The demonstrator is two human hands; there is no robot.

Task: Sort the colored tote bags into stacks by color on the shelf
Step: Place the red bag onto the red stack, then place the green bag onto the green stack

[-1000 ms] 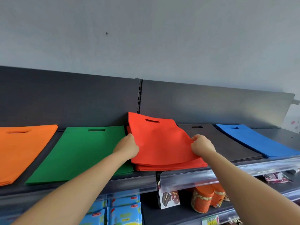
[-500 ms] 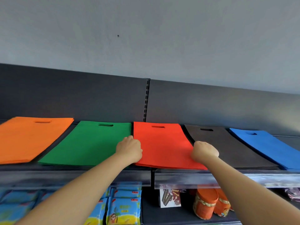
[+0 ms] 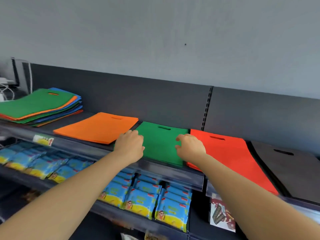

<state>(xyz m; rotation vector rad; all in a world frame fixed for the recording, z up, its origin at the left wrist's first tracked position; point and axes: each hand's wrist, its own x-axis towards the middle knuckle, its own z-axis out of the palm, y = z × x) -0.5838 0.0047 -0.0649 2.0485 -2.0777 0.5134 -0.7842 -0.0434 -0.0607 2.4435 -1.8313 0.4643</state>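
Dark shelf (image 3: 78, 144) under a grey wall carries flat bag stacks: mixed (image 3: 38, 104) far left, then orange (image 3: 100, 127), green (image 3: 162, 144), red (image 3: 230, 153), black (image 3: 290, 168). My left hand (image 3: 129, 146) covers green's left edge, fingers bent, grip unclear. My right hand (image 3: 190, 148) is at green's right edge, fingers apart, clasping nothing.

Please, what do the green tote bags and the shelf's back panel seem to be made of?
The green tote bags look like non-woven fabric, matte: they lie flat, without sheen, with a cut-out slot handle. The back panel looks like dark painted metal, smooth, beside a slotted upright; not certain.
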